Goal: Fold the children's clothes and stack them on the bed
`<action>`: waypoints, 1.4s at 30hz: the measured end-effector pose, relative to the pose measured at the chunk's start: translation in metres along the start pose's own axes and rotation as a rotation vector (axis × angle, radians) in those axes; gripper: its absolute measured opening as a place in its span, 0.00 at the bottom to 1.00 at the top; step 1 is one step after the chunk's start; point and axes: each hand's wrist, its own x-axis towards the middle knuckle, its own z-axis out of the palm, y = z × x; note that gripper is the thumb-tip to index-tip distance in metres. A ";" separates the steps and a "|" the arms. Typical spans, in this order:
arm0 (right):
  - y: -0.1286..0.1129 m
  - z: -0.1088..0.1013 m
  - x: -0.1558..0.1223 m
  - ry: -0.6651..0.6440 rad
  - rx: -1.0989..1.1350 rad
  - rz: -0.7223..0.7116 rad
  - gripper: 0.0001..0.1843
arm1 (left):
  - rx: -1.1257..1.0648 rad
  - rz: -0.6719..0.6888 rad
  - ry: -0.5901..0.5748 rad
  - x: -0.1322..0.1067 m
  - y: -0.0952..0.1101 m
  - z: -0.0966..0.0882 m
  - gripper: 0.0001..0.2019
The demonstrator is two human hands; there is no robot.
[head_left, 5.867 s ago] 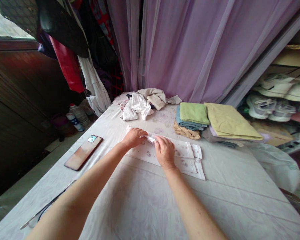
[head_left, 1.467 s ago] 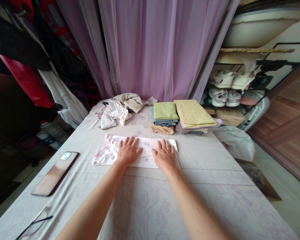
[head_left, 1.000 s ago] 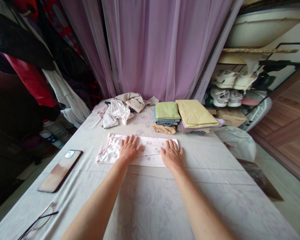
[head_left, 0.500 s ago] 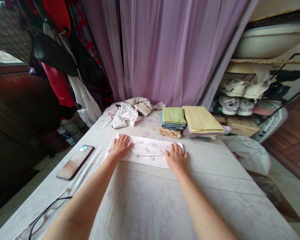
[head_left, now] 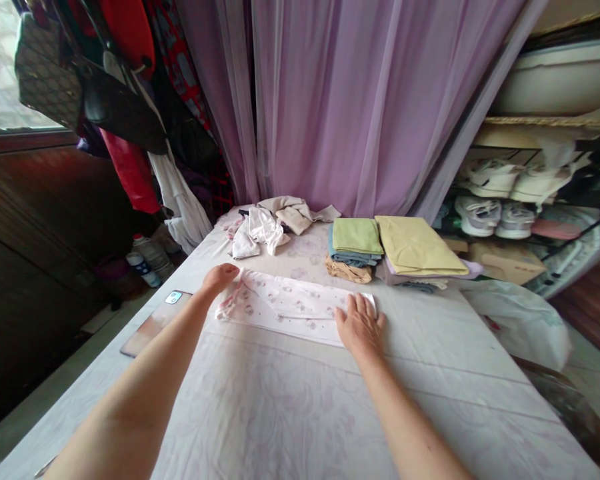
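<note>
A pale pink cloth with a small print [head_left: 293,303] lies folded into a long strip across the bed-like surface [head_left: 260,400]. At its far left corner is my left hand [head_left: 221,277], its fingers closed together on the cloth's edge. My right hand [head_left: 363,323] rests flat on the right end with the fingers spread. The cloth's left end looks bunched and uneven. Whether it is a garment, and of which kind, I cannot make out.
Behind the cloth is a loose heap of light clothes [head_left: 265,227]. Folded stacks with a green cloth [head_left: 356,235] and a yellow cloth [head_left: 420,245] stand at the right. A phone [head_left: 153,327] lies partly under my left forearm. Shoes [head_left: 495,217] sit on a rack.
My left hand has gone from lying flat on the cloth to gripping its far left corner, moving left and slightly away. My right hand stays flat on the right end. The view has shifted slightly.
</note>
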 end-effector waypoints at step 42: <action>0.006 0.002 -0.003 0.088 0.055 -0.025 0.24 | -0.189 0.219 0.204 -0.037 -0.005 0.045 0.17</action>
